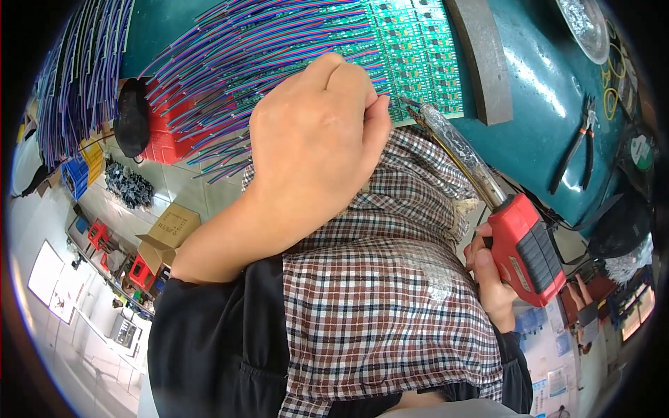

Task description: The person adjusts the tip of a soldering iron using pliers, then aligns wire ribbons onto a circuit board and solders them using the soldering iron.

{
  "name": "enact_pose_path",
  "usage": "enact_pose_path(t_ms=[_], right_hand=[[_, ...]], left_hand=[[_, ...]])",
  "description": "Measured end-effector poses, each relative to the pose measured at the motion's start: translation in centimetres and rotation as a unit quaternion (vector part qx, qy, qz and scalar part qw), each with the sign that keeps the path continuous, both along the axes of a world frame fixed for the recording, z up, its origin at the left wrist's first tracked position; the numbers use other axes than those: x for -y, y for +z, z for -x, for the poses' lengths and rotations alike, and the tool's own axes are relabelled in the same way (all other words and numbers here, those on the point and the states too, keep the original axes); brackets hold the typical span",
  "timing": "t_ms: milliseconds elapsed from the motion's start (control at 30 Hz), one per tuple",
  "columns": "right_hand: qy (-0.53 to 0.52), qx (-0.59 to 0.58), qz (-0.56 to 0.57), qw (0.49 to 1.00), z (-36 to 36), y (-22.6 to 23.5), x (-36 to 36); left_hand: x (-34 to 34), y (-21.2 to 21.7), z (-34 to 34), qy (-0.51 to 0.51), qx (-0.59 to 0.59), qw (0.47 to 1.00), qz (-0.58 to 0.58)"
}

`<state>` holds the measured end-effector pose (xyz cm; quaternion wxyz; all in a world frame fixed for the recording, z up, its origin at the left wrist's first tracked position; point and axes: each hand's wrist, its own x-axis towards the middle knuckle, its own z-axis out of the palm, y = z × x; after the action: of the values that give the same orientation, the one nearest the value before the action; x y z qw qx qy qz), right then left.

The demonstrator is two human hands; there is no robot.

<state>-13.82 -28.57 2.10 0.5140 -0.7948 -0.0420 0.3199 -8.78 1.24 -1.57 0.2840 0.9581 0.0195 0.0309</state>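
My left hand (317, 132) is closed in a pinch at the near edge of a green circuit board panel (425, 52). A thin wire is pinched at its fingertips, largely hidden by the fingers. Rows of purple, blue and red wires (279, 42) fan leftward from the panel, partly under this hand. My right hand (491, 275) grips the red and black handle of a soldering iron (526, 251). Its metal barrel slants up and left, and the tip is just right of my left fingertips, close to the panel's near edge. Whether the tip touches a wire cannot be made out.
A dark grey bar (481, 63) lies along the panel's right side on the green table (529, 132). Farther right are black-handled pliers (578, 146) and a metal dish (585, 28). More wires (83, 76) hang at far left, above a red stool (174, 122) and an open carton (171, 233).
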Motion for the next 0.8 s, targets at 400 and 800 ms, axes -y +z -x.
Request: enact_pose_path(t_ms=[400,800], right_hand=[[0.003,0.002,0.005,1.000,0.04,-0.46,0.20],[0.005,-0.018,0.005,1.000,-0.21,-0.31,-0.25]], left_hand=[[-0.47,0.23,-0.21,-0.005,-0.029,0.999,0.030],[-0.43,0.37,-0.29,-0.006,-0.041,0.999,0.022]])
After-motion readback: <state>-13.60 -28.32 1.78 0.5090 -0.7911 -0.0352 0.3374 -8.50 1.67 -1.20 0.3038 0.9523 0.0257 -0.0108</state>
